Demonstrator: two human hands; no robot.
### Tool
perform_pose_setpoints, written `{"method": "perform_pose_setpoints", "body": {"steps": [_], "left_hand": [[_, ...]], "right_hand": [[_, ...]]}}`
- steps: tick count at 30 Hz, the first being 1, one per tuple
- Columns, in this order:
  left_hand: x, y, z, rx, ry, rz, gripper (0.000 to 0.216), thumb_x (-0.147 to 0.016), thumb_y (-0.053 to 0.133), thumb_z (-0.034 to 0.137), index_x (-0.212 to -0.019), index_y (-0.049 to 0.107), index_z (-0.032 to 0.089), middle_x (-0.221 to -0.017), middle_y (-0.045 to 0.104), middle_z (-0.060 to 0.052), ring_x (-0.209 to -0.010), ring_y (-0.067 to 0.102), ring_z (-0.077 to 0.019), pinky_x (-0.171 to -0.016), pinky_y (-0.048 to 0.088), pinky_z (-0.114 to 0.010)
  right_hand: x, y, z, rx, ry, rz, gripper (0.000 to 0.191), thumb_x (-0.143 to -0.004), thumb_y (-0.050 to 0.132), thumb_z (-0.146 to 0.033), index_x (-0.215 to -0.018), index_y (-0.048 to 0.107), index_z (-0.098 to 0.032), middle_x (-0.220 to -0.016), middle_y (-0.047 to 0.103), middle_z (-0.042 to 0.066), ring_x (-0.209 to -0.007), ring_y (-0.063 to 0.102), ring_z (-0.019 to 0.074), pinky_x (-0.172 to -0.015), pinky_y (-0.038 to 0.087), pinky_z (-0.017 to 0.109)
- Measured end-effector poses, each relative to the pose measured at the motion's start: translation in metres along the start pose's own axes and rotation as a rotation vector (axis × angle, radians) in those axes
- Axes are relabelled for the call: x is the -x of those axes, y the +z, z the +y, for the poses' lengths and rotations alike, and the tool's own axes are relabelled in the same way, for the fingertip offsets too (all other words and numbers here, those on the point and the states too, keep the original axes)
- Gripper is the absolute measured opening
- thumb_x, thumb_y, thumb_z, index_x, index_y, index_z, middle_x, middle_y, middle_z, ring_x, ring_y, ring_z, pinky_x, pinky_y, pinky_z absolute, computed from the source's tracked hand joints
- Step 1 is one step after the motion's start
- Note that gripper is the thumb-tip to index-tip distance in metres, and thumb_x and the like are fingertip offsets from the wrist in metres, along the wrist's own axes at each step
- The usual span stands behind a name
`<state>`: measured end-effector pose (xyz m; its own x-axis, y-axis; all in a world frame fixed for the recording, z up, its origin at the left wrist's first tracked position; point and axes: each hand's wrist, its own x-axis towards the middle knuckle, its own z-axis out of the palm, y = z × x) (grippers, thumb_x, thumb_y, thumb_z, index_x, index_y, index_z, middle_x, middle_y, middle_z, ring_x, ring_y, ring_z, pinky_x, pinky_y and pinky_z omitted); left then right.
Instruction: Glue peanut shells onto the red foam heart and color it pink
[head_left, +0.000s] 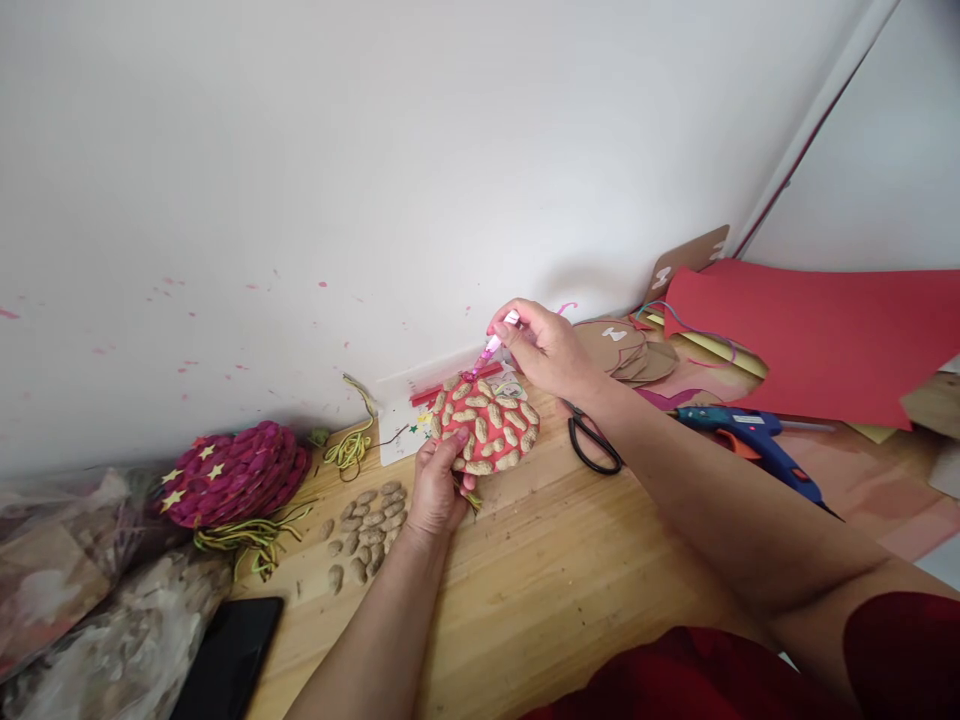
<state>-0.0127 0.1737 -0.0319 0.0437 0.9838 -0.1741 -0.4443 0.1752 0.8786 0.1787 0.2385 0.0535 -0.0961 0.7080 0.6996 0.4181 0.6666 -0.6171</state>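
The left hand (439, 490) reaches forward on a bare, nearly straight forearm entering from the bottom edge, back turned up, thumb and fingers closed in a grip. The right hand (544, 350) sits farther out and higher, its bare arm crossing in from the lower right, wrist bent slightly down, thumb and fingertips pinched together, knuckles toward the camera.

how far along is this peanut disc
Done: peanut shells cover most of the red disc, and a magenta disc with stars lies at the left. In hand: the left hand holds the red disc's lower edge; the right hand puts a pink pen to its top edge. Left: probably little; loose peanuts lie unused on the table.
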Motion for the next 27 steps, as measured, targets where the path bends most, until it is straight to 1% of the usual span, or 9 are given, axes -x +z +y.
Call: {"method": "perform_pose_setpoints", "body": {"steps": [3, 8, 10, 15, 20, 27], "left_hand": [[0.000, 0.001, 0.000, -0.006, -0.002, -0.008, 0.039, -0.064, 0.084, 0.039, -0.055, 0.053, 0.018, -0.041, 0.043, 0.007, -0.028, 0.035, -0.0037, -0.028, 0.023, -0.016], [0.002, 0.003, 0.001, -0.028, 0.009, -0.005, 0.040, -0.064, 0.085, 0.040, -0.054, 0.053, 0.018, -0.040, 0.044, 0.007, -0.028, 0.035, -0.0038, -0.027, 0.023, -0.016], [0.003, 0.004, 0.001, -0.034, 0.012, 0.000, 0.039, -0.063, 0.085, 0.039, -0.054, 0.053, 0.018, -0.040, 0.044, 0.007, -0.028, 0.034, -0.0036, -0.028, 0.024, -0.016], [0.002, 0.002, -0.001, -0.029, 0.012, 0.021, 0.040, -0.063, 0.086, 0.039, -0.055, 0.052, 0.019, -0.041, 0.042, 0.008, -0.029, 0.035, -0.0036, -0.029, 0.023, -0.016], [0.001, 0.001, -0.001, -0.032, 0.013, 0.031, 0.042, -0.064, 0.086, 0.039, -0.056, 0.050, 0.020, -0.041, 0.042, 0.008, -0.029, 0.034, -0.0034, -0.029, 0.023, -0.016], [0.000, 0.003, 0.000, -0.025, 0.008, 0.029, 0.040, -0.063, 0.086, 0.041, -0.057, 0.053, 0.019, -0.042, 0.046, 0.007, -0.029, 0.035, -0.0037, -0.027, 0.021, -0.016]], "right_hand": [[0.001, 0.000, -0.004, 0.021, -0.029, 0.002, 0.030, -0.101, 0.051, -0.046, -0.090, 0.063, -0.021, -0.088, 0.070, 0.004, -0.081, 0.060, 0.0188, -0.077, 0.043, 0.032], [0.003, 0.005, -0.013, 0.098, -0.142, -0.068, 0.016, -0.099, 0.055, -0.030, -0.089, 0.064, -0.022, -0.083, 0.069, 0.003, -0.083, 0.060, 0.0196, -0.081, 0.042, 0.033], [0.004, 0.007, -0.015, 0.130, -0.179, -0.087, 0.013, -0.098, 0.057, -0.027, -0.088, 0.064, -0.022, -0.082, 0.069, 0.003, -0.084, 0.060, 0.0203, -0.082, 0.041, 0.034], [0.004, 0.007, -0.013, 0.169, -0.192, -0.131, 0.012, -0.096, 0.058, -0.026, -0.087, 0.064, -0.023, -0.081, 0.070, 0.003, -0.085, 0.060, 0.0220, -0.084, 0.040, 0.036], [0.004, 0.006, -0.014, 0.172, -0.198, -0.149, 0.011, -0.096, 0.057, -0.025, -0.087, 0.063, -0.023, -0.084, 0.071, 0.004, -0.088, 0.060, 0.0230, -0.086, 0.040, 0.038], [0.006, 0.007, -0.016, 0.210, -0.242, -0.197, 0.010, -0.096, 0.056, -0.023, -0.089, 0.062, -0.022, -0.088, 0.072, 0.005, -0.090, 0.060, 0.0238, -0.087, 0.039, 0.039]]}}
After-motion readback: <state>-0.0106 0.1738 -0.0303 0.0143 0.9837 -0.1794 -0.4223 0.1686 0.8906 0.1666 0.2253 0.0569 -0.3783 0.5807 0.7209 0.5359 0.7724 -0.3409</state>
